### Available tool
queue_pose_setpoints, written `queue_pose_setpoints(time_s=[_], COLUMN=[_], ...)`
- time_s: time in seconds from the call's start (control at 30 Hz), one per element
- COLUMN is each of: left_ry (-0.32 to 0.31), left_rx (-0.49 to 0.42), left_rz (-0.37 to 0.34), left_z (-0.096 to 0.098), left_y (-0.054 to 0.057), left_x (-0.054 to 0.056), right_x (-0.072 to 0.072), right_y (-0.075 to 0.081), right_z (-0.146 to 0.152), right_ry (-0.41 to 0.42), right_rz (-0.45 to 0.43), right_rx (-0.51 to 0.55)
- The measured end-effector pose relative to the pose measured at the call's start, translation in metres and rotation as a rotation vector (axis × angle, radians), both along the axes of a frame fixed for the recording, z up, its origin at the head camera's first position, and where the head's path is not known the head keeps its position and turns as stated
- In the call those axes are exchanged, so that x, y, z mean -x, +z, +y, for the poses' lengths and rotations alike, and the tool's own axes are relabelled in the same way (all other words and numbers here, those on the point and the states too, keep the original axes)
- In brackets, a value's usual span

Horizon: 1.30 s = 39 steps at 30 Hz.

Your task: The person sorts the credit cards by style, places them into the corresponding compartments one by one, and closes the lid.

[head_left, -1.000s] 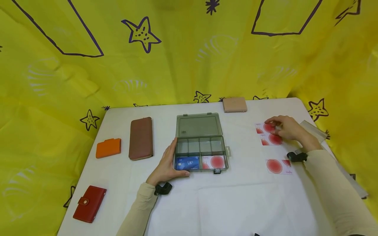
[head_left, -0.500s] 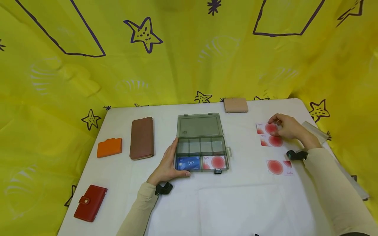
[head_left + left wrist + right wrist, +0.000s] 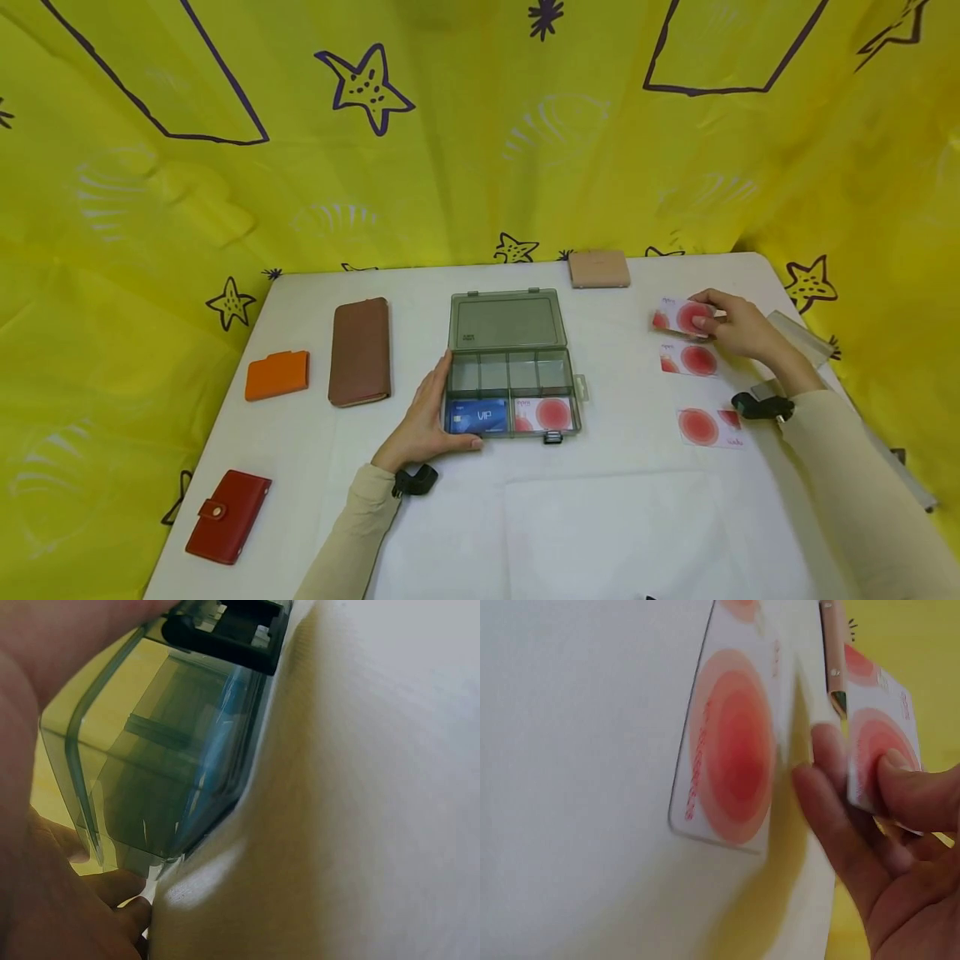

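Note:
A clear grey plastic compartment box (image 3: 508, 321) lies open on the table, its lid laid back. In its front compartments sit a blue VIP card (image 3: 468, 421) and a white card with red circles (image 3: 553, 413). My left hand (image 3: 422, 427) holds the box's front left corner, fingers along the left side and thumb along the front. My right hand (image 3: 738, 329) pinches another red-circle card (image 3: 874, 742) between thumb and fingers, tilted up above the table. Just in front of it lies a matching card (image 3: 686, 359), and nearer me a third (image 3: 708, 427).
On the left are a brown wallet (image 3: 360, 352), an orange card holder (image 3: 277, 375) and a red snap wallet (image 3: 229, 517). A beige wallet (image 3: 599, 269) lies at the back edge. Clear plastic (image 3: 801, 336) lies at the right edge, partly behind the right arm.
My right hand has lifted the farthest red-circle card off the table and tilted it up. The left hand keeps its place at the box.

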<state>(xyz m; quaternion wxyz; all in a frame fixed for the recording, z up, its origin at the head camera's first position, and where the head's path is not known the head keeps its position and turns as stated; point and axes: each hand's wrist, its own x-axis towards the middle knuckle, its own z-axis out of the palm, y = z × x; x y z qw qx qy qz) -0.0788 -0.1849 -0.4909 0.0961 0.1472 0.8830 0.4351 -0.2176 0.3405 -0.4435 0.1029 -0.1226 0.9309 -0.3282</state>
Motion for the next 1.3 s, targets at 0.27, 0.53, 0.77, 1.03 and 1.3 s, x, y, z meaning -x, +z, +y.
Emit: queue_pose_setpoints(time_s=[0.27,0.53,0.77,1.03,1.3], left_ry=[-0.006,-0.002,-0.007,-0.001,0.003], left_rx=[-0.013,-0.005,-0.005,0.005,0.004], left_rz=[0.000,-0.005,-0.011,-0.004,-0.010], left_z=[0.000,-0.001,0.000,0.000,0.000], left_y=[0.001,0.001,0.001,-0.001,-0.003], left_x=[0.000,0.000,0.001,0.002,0.002], right_x=[-0.013,-0.043,-0.065,-0.086,-0.101], right_y=[0.007,0.009,0.005,-0.003,-0.012], right_z=[-0.017,-0.056,-0.093,-0.127,-0.150], right_ry=[-0.203,-0.113,-0.047,0.135,0.355], right_rz=[-0.026,-0.248,-0.309,-0.318,-0.212], right_rx=[0.451,0.502,0.598,0.633,0.602])
